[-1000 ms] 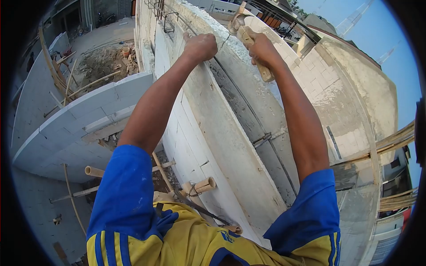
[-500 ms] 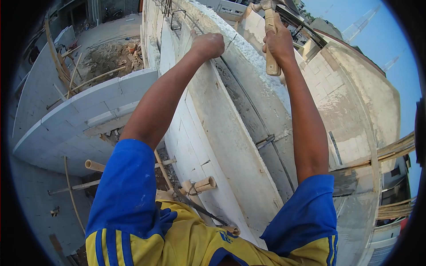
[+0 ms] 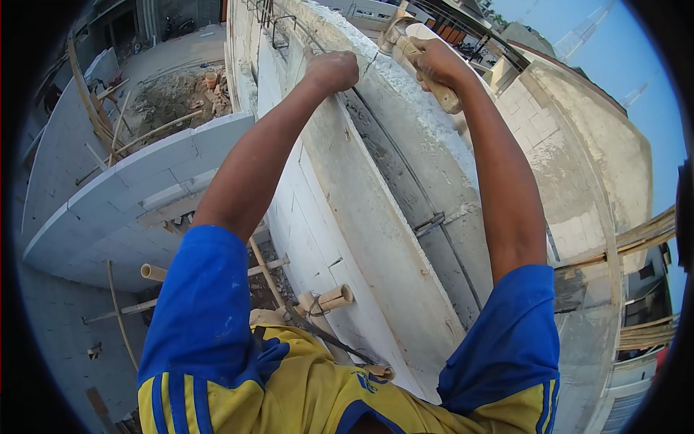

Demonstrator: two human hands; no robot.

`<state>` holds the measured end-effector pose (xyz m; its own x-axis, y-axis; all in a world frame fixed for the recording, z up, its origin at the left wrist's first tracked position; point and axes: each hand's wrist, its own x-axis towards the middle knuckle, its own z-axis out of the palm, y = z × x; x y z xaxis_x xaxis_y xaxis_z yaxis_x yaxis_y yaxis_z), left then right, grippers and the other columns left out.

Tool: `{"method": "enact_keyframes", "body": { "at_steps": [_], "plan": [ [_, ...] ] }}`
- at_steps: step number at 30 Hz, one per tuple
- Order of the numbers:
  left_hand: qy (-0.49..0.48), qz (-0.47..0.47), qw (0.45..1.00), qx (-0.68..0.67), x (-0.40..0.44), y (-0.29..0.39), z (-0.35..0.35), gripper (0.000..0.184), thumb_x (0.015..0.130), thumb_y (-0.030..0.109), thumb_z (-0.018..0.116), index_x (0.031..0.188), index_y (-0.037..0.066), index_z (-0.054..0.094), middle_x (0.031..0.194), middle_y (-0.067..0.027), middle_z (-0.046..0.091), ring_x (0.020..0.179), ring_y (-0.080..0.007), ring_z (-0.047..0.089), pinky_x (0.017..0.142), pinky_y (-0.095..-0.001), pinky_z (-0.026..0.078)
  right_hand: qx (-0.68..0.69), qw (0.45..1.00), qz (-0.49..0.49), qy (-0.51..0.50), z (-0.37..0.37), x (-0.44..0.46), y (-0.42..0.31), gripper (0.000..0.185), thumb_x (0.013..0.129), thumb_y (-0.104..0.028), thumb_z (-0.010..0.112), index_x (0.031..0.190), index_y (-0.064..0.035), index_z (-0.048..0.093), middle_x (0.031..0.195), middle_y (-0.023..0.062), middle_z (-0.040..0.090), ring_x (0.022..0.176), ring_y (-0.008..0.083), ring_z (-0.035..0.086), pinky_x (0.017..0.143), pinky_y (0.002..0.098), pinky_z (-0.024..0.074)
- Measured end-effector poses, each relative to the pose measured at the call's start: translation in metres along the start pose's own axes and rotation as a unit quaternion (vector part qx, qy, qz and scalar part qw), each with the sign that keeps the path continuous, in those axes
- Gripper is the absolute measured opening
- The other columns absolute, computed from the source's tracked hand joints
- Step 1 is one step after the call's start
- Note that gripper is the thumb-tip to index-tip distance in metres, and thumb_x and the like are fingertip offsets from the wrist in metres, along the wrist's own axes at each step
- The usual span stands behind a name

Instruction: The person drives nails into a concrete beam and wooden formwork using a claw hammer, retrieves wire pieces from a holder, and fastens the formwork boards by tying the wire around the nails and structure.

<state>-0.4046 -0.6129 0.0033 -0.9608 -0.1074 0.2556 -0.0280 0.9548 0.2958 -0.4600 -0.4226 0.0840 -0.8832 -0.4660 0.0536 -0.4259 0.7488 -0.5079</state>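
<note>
My right hand [image 3: 438,64] is wrapped round the wooden handle of a hammer [image 3: 448,98], whose metal head is near the rough top edge of the concrete wall. My left hand [image 3: 332,71] is closed at the upper end of a long grey board [image 3: 376,210]; whatever its fingers hold is hidden. Between the board and the rough concrete wall [image 3: 426,116] runs a dark steel bar [image 3: 405,163], with a short tied piece of bar [image 3: 429,225] across it.
Bent steel bars [image 3: 278,25] stick up beyond my left hand. Below left are a curved white block wall [image 3: 144,166] and bamboo poles [image 3: 335,298]. At right stand a pale block wall [image 3: 535,119] and bundled bamboo [image 3: 643,235].
The hammer rose in my right hand, then came back down and left toward the wall's top edge. My left hand has stayed nearly in place.
</note>
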Motion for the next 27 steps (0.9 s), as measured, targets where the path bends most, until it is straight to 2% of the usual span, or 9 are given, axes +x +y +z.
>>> {"method": "enact_keyframes", "body": {
  "at_steps": [4,5,6,8,13,20,24,25,27],
  "plan": [
    [0.002,0.001,1.0,0.012,-0.002,-0.001,0.002,0.034,0.081,0.012,0.045,0.105,0.001,0.066,0.113,-0.0198,0.067,0.108,-0.0357,0.063,0.101,-0.0721,0.019,0.066,0.966,-0.134,0.211,0.008,-0.011,-0.009,0.039,0.094,-0.016,0.053,0.13,-0.0012,0.053,0.066,0.0051,0.055,0.049,0.0146,0.055,0.044,0.0271,0.0477],
    [-0.014,-0.004,1.0,0.014,-0.004,-0.001,0.001,0.033,0.081,0.012,0.045,0.104,0.001,0.067,0.113,-0.0199,0.067,0.108,-0.0357,0.063,0.101,-0.0719,0.019,-0.092,0.854,-0.302,0.415,0.029,0.017,0.016,0.027,0.088,-0.01,0.05,0.105,0.0098,0.059,0.074,0.0215,0.064,0.054,0.0275,0.066,0.049,0.0391,0.0528],
    [-0.018,-0.003,1.0,0.016,-0.005,-0.003,0.005,0.033,0.081,0.012,0.045,0.104,0.001,0.067,0.113,-0.0199,0.067,0.108,-0.0357,0.063,0.101,-0.0719,0.019,-0.09,0.855,-0.298,0.414,0.03,0.013,0.016,0.027,0.088,-0.01,0.05,0.105,0.0098,0.059,0.074,0.0215,0.064,0.054,0.0275,0.066,0.049,0.0391,0.0528],
    [0.003,0.003,1.0,-0.001,-0.003,-0.002,0.004,0.032,0.081,0.011,0.045,0.101,0.001,0.068,0.111,-0.0207,0.067,0.107,-0.0363,0.064,0.101,-0.0715,0.019,-0.029,0.998,0.001,0.052,0.02,0.009,0.015,0.038,0.095,-0.018,0.052,0.129,-0.0031,0.053,0.065,0.007,0.055,0.045,0.0153,0.056,0.043,0.03,0.0475],
    [0.008,0.0,1.0,0.013,-0.002,-0.002,0.003,0.032,0.081,0.012,0.045,0.1,0.001,0.069,0.11,-0.0205,0.068,0.107,-0.0358,0.064,0.102,-0.0713,0.02,0.043,0.961,-0.123,0.243,0.01,-0.015,0.0,0.035,0.095,-0.019,0.053,0.125,-0.0025,0.057,0.065,0.0068,0.054,0.045,0.0136,0.053,0.044,0.0301,0.046],
    [-0.007,0.001,1.0,0.023,0.002,-0.003,0.007,0.037,0.079,0.007,0.048,0.11,0.005,0.068,0.113,-0.0169,0.068,0.109,-0.0358,0.063,0.107,-0.0723,0.01,-0.066,0.992,-0.084,0.073,-0.005,0.003,0.011,0.046,0.09,-0.015,0.05,0.135,-0.0068,0.051,0.074,0.019,0.065,0.05,0.0239,0.063,0.058,0.0377,0.0528],
    [-0.039,-0.012,0.999,0.023,0.003,-0.005,0.008,0.036,0.079,0.007,0.047,0.109,0.004,0.068,0.113,-0.017,0.068,0.108,-0.0358,0.064,0.107,-0.0718,0.011,-0.015,0.933,-0.19,0.305,0.031,-0.021,0.007,0.046,0.089,-0.015,0.051,0.134,-0.0065,0.052,0.075,0.0204,0.066,0.053,0.0258,0.064,0.059,0.0386,0.0535],
    [-0.026,0.011,0.999,0.032,0.008,-0.01,0.012,0.032,0.082,0.011,0.047,0.103,0.004,0.069,0.113,-0.0181,0.068,0.108,-0.0353,0.064,0.102,-0.0741,0.015,-0.03,0.986,-0.11,0.121,0.029,-0.018,0.017,0.046,0.09,-0.016,0.052,0.135,-0.0067,0.051,0.076,0.0201,0.066,0.054,0.0257,0.065,0.06,0.038,0.054],
    [-0.004,0.036,0.998,0.046,0.01,-0.006,0.007,0.03,0.084,0.015,0.046,0.098,0.003,0.07,0.112,-0.0192,0.067,0.107,-0.0347,0.064,0.097,-0.0763,0.02,-0.098,0.987,-0.091,0.093,0.016,-0.01,0.007,0.042,0.092,-0.019,0.054,0.133,-0.0065,0.054,0.072,0.0145,0.061,0.05,0.0197,0.06,0.053,0.0347,0.0519]
  ]
}}
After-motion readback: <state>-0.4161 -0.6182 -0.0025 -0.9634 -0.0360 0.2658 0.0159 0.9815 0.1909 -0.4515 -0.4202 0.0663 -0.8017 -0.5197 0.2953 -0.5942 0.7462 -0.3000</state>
